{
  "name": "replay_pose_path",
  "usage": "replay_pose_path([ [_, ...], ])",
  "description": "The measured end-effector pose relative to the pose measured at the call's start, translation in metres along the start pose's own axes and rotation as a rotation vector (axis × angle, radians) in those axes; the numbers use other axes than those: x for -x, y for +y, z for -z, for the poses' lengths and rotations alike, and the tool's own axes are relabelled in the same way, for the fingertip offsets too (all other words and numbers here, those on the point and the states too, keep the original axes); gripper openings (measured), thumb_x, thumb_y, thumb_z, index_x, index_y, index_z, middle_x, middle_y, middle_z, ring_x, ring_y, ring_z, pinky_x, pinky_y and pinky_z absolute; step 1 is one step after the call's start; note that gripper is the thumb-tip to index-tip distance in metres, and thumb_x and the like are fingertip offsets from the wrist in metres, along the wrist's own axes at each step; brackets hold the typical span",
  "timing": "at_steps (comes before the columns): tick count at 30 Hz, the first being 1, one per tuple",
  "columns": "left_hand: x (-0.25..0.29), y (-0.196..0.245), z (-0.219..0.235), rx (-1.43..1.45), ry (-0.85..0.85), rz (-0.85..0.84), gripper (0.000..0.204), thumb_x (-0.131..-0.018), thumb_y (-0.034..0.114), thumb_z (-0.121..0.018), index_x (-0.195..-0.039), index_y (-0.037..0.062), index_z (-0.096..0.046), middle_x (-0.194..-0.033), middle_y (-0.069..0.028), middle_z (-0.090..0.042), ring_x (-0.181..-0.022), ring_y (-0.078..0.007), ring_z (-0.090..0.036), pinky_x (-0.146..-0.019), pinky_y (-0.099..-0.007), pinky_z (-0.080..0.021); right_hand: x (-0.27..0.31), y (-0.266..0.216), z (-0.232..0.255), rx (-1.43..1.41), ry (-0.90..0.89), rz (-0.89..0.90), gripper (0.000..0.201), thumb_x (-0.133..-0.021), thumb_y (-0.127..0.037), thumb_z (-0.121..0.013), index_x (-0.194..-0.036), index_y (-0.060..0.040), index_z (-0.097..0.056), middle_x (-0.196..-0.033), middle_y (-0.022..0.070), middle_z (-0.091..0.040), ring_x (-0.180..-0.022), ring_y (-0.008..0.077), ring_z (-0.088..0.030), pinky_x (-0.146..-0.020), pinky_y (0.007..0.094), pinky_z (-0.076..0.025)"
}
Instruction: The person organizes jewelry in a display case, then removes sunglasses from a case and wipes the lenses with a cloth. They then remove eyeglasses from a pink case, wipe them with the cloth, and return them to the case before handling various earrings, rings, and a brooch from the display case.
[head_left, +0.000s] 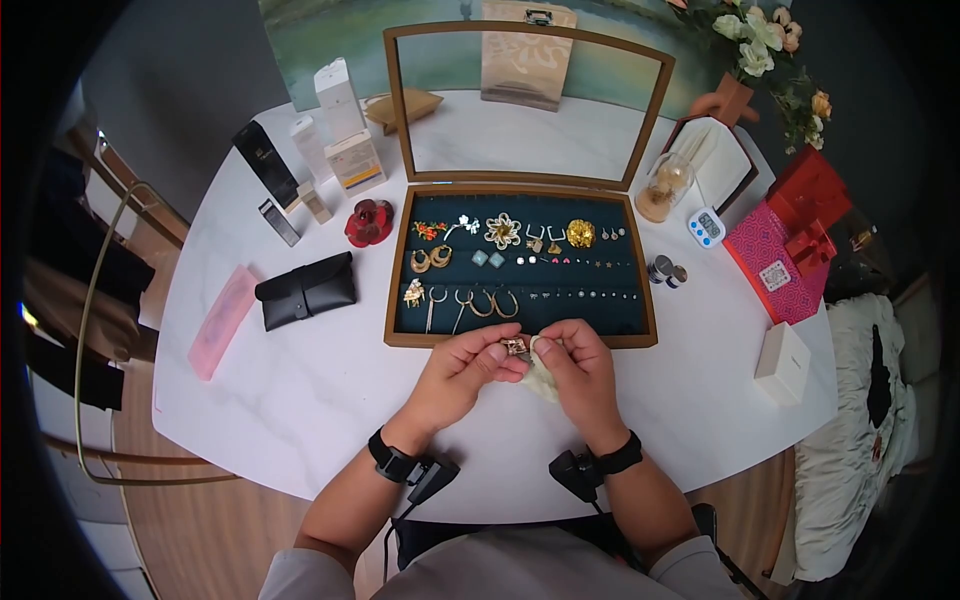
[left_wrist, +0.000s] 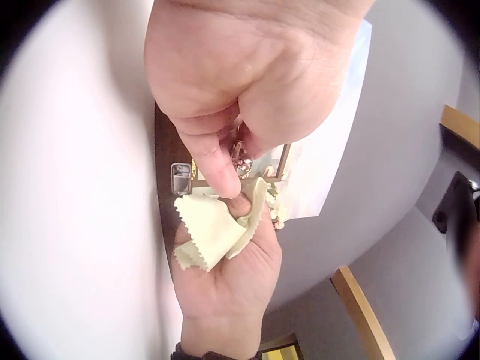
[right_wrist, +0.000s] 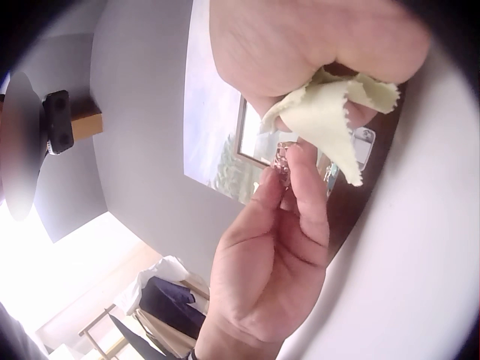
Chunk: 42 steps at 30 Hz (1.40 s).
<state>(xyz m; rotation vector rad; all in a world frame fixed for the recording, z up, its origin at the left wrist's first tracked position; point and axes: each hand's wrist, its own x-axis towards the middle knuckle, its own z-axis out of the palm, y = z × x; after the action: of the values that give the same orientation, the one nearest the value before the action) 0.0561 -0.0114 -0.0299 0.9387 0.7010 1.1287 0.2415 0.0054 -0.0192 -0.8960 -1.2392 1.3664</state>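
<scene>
My left hand (head_left: 447,378) pinches a small rose-gold piece of jewelry (right_wrist: 282,157) between thumb and fingers; it has an openwork, sparkling surface. My right hand (head_left: 584,378) grips a pale yellow cloth (left_wrist: 212,231) with zigzag-cut edges, its loose end hanging below the fingers. Both hands meet over the front edge of a wooden jewelry box (head_left: 397,330), and the cloth is close beside the jewelry. Inside the box, rows of earrings and brooches, among them a flower brooch (head_left: 503,231) and hoop earrings (head_left: 507,303), lie on dark green lining. The box's glass lid (head_left: 391,95) stands raised.
On the left are a black pouch (head_left: 308,291), a pink case (head_left: 222,322), a red flower-shaped item (head_left: 369,223) and several cosmetic boxes (head_left: 342,100). To the right stand a digital timer (head_left: 706,227), a glass dome (head_left: 664,188), a red patterned bag (head_left: 775,262) and a white box (head_left: 783,364).
</scene>
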Motion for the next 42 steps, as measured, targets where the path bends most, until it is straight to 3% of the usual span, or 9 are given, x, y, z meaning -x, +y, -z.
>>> replay_pose_path([
  [16, 0.001, 0.0, -0.001, -0.029, -0.025, -0.023, 0.034, -0.1, 0.002, -0.056, -0.134, -0.005, -0.054, -0.114, -0.0099, -0.067, -0.101, -0.0145, -0.066, -0.092, -0.0289, -0.055, 0.002, 0.0, 0.001, 0.073, -0.044, -0.045, 0.01, -0.095, -0.009, -0.065, -0.103, -0.0023, -0.063, -0.091, -0.0003, -0.067, -0.083, 0.0034, -0.06, -0.072, 0.0201, -0.049],
  [21, 0.003, -0.001, -0.002, -0.095, -0.025, -0.025, 0.035, -0.096, -0.002, -0.061, -0.131, -0.0042, -0.058, -0.113, -0.0076, -0.069, -0.1, -0.011, -0.065, -0.089, -0.0242, -0.053, 0.003, -0.002, -0.001, 0.116, -0.026, -0.07, 0.009, -0.093, -0.008, -0.067, -0.1, -0.0022, -0.065, -0.091, 0.0018, -0.07, -0.082, 0.0051, -0.062, -0.072, 0.0216, -0.05],
  [23, 0.002, -0.003, -0.002, -0.133, -0.022, -0.033, 0.035, -0.095, -0.003, -0.061, -0.131, -0.0043, -0.058, -0.112, -0.0072, -0.069, -0.099, -0.0102, -0.065, -0.088, -0.0235, -0.053, 0.004, -0.005, -0.005, 0.351, -0.052, 0.058, 0.009, -0.092, -0.009, -0.069, -0.097, -0.0018, -0.066, -0.088, 0.0046, -0.071, -0.08, 0.0074, -0.065, -0.071, 0.0233, -0.051],
  [26, 0.002, -0.003, -0.001, -0.207, -0.003, -0.036, 0.035, -0.095, -0.004, -0.062, -0.129, -0.0045, -0.06, -0.111, -0.0068, -0.07, -0.098, -0.0089, -0.065, -0.087, -0.0226, -0.053, 0.004, -0.005, -0.008, 0.417, -0.049, 0.135, 0.01, -0.09, -0.009, -0.07, -0.096, -0.002, -0.067, -0.085, 0.0061, -0.072, -0.077, 0.0093, -0.066, -0.07, 0.0246, -0.052],
  [29, 0.002, 0.0, -0.004, -0.212, 0.018, -0.046, 0.034, -0.094, -0.005, -0.062, -0.128, -0.0047, -0.06, -0.11, -0.0066, -0.07, -0.096, -0.0079, -0.064, -0.085, -0.0222, -0.053, 0.004, -0.008, -0.005, 0.4, 0.034, 0.093, 0.01, -0.09, -0.009, -0.07, -0.097, -0.0022, -0.067, -0.085, 0.0052, -0.072, -0.076, 0.0094, -0.066, -0.068, 0.0246, -0.052],
  [33, 0.002, -0.001, -0.004, -0.203, 0.014, -0.018, 0.034, -0.094, -0.004, -0.062, -0.128, -0.0044, -0.061, -0.108, -0.0058, -0.071, -0.094, -0.0067, -0.064, -0.083, -0.0214, -0.052, 0.004, -0.006, -0.005, 0.324, 0.012, 0.063, 0.01, -0.09, -0.01, -0.07, -0.096, -0.0022, -0.067, -0.084, 0.0054, -0.072, -0.075, 0.0095, -0.066, -0.068, 0.0248, -0.052],
  [36, 0.001, -0.007, 0.0, -0.236, -0.001, -0.058, 0.034, -0.094, -0.004, -0.063, -0.128, -0.0039, -0.062, -0.106, -0.0051, -0.071, -0.092, -0.0062, -0.064, -0.082, -0.0211, -0.052, 0.005, -0.007, -0.009, 0.431, -0.038, 0.112, 0.01, -0.089, -0.01, -0.071, -0.095, -0.0019, -0.067, -0.083, 0.0046, -0.072, -0.075, 0.0086, -0.065, -0.068, 0.0244, -0.052],
  [42, 0.002, 0.001, -0.006, -0.233, 0.013, -0.047, 0.033, -0.094, -0.004, -0.064, -0.127, -0.0038, -0.062, -0.105, -0.0044, -0.071, -0.091, -0.0057, -0.063, -0.081, -0.0209, -0.052, 0.002, -0.006, -0.003, 0.36, 0.043, 0.021, 0.009, -0.089, -0.009, -0.071, -0.094, -0.0024, -0.068, -0.082, 0.0033, -0.071, -0.073, 0.0068, -0.063, -0.066, 0.0237, -0.051],
])
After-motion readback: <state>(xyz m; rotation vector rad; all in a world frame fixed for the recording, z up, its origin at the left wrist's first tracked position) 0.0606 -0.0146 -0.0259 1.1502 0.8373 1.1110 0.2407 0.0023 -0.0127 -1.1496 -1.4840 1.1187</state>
